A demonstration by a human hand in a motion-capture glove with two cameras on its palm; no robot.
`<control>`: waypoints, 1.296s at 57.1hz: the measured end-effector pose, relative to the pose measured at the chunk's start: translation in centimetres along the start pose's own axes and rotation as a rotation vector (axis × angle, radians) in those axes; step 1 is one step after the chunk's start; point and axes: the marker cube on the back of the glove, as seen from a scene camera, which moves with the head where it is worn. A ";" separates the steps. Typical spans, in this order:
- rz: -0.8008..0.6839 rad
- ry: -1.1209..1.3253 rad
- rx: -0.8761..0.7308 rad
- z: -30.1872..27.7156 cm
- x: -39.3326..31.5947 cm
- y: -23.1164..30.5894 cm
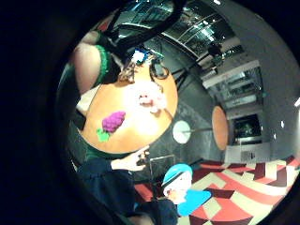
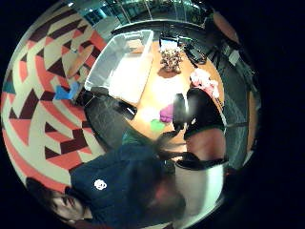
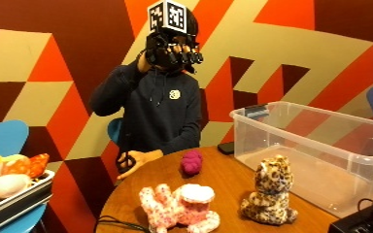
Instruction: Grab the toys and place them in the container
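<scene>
Showing only in the outside view, the hands' gloved right (image 3: pixel 172 51) hangs raised, fingers relaxed, grasping nothing.

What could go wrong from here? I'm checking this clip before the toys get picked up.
1. The gloved right hand is raised high, away from the table, holding nothing; reaching down could knock the upright leopard toy over.
2. The pink spotted toy lies near the table's edge and might get pushed off.
3. The purple toy is farthest from the container, so its carry is longest.
</scene>
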 end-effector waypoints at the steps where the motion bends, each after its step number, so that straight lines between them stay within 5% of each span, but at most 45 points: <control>1: 0.000 -0.004 0.002 0.0 0.0 -0.3; 33: -0.161 -0.206 -0.255 11.8 2.5 -20.4; 47: -0.070 -0.252 -0.329 21.4 -0.1 -27.9; 58: -0.058 -0.157 -0.427 30.7 -1.2 -28.7; 74: -0.058 -0.159 -0.215 33.4 -0.8 -28.3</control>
